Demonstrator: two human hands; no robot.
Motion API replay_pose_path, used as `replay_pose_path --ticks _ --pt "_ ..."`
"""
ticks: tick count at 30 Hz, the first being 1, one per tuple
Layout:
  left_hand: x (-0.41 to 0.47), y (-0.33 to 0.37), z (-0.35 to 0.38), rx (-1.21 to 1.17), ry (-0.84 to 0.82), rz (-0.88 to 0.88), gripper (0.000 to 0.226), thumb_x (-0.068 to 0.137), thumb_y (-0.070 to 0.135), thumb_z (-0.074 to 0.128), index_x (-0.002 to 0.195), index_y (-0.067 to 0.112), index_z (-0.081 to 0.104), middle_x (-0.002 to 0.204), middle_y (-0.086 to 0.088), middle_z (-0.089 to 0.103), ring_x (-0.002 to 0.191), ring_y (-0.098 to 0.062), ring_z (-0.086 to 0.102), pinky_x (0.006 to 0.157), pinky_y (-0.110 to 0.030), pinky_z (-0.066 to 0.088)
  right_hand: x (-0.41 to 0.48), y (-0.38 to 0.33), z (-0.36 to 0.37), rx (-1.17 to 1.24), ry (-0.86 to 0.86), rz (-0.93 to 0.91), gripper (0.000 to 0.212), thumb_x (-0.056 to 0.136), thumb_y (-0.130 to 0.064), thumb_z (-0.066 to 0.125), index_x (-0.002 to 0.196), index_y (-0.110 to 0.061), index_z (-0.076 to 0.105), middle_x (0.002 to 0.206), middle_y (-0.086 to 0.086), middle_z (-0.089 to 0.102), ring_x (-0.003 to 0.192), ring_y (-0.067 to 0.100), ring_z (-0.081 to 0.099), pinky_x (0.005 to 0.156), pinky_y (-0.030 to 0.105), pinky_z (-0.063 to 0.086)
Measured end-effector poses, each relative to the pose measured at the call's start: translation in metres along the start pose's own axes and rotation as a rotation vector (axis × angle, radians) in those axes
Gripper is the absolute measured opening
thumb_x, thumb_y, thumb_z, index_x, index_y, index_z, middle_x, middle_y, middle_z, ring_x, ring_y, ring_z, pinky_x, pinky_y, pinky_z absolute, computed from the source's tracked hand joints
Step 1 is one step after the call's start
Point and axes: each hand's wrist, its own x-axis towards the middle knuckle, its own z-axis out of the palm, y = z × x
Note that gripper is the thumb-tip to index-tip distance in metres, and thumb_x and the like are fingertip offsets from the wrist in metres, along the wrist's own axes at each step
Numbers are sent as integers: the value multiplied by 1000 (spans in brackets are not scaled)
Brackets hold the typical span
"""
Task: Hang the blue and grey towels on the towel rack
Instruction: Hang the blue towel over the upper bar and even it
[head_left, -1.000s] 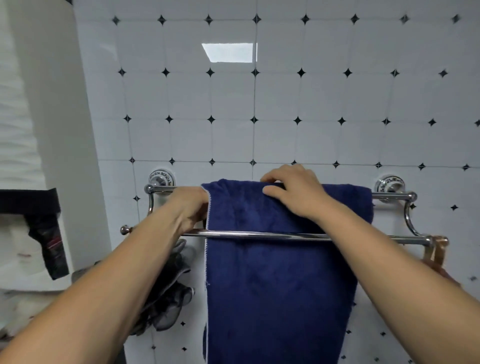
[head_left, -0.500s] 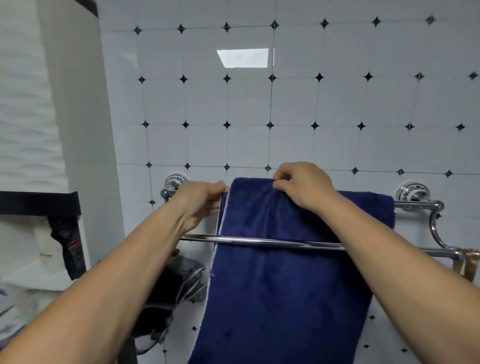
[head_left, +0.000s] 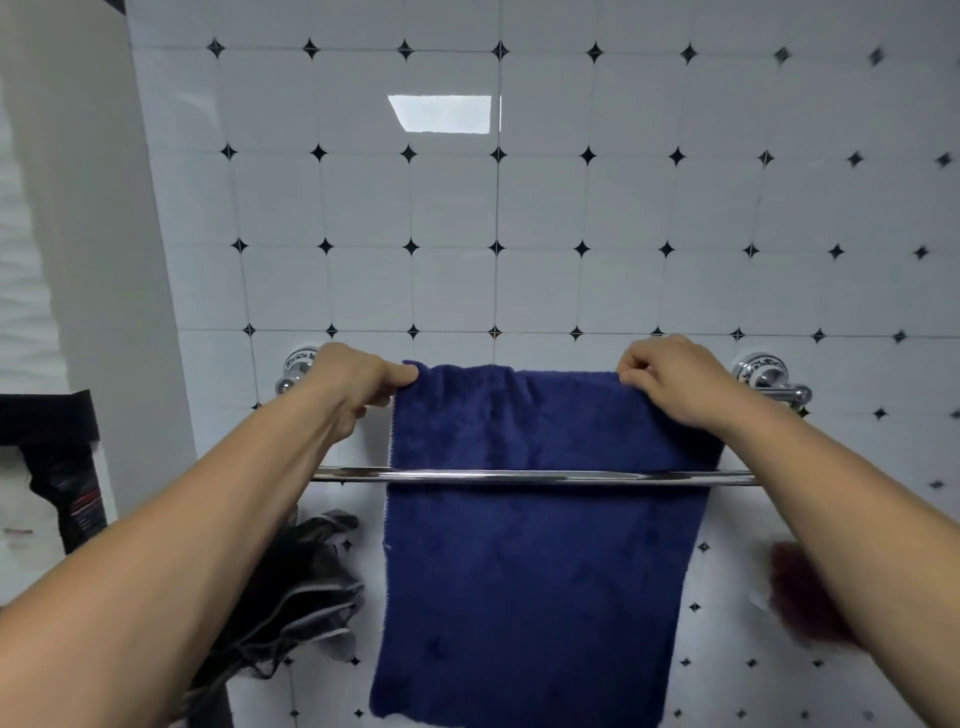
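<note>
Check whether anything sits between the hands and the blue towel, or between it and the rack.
Nothing visible does. The left hand and right hand already pinch the top corners of the blue towel, which drapes over the rack's rear bar and hangs behind the front bar.

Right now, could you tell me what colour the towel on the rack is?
Dark blue towel, clearest in the head view.
</note>
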Motion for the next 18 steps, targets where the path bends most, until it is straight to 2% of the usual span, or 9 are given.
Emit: replay_pose_path --ticks 1,3,6,9,12,15,18 --pt "1 -1 -1 2 27 -6 18 70 8 80 72 5 63 64 -6 62 54 -16 51 43 -19 35 2 -1 1 -72 7 -17 13 94 -19 53 86 -25 62 95 0 68 101 29 54 86 38 39" --pt "6 -4 -7 11 62 -33 19 68 10 82 72 5 64 70 -9 63 56 -18 49 51 -22 35 4 5 -6 -162 47 -8 15 95 -17 49 83 -23 56 98 4 68 99 33 54 82 38 38" --pt "9 -4 -13 14 58 -45 25 63 12 83 81 -2 72 76 -13 67 62 -22 50 59 -31 37 1 17 -13 -150 85 67 19 95 -15 48 78 -20 54 91 6 68 93 36 57 79 40 42" --pt "9 -6 -9 43 42 -21 22 66 7 79 83 -4 72 72 -15 66 62 -24 52 55 -28 34 -2 21 -13 -60 86 102 17 93 -19 48 83 -16 61 92 3 70 91 33 58 82 41 46" --pt "14 -10 -12 65 43 4 9 68 5 77 73 3 70 73 -17 66 68 -26 49 55 -27 29 -16 34 -25 68 -2 123 3 86 -28 62 85 -31 62 94 -6 67 89 20 58 80 35 44" --pt "16 -11 -11 115 19 61 19 72 1 77 70 8 59 71 -12 59 58 -22 48 53 -24 29 -26 44 -28 -1 -33 64 19 81 -10 70 83 -26 61 93 1 62 88 22 56 74 29 36" --pt "15 -8 -9 157 25 113 24 73 -6 75 71 9 57 65 -7 54 50 -19 45 48 -23 33 -26 45 -32 -71 -15 42 21 84 -3 64 82 -24 61 85 -4 63 79 16 55 70 27 41"
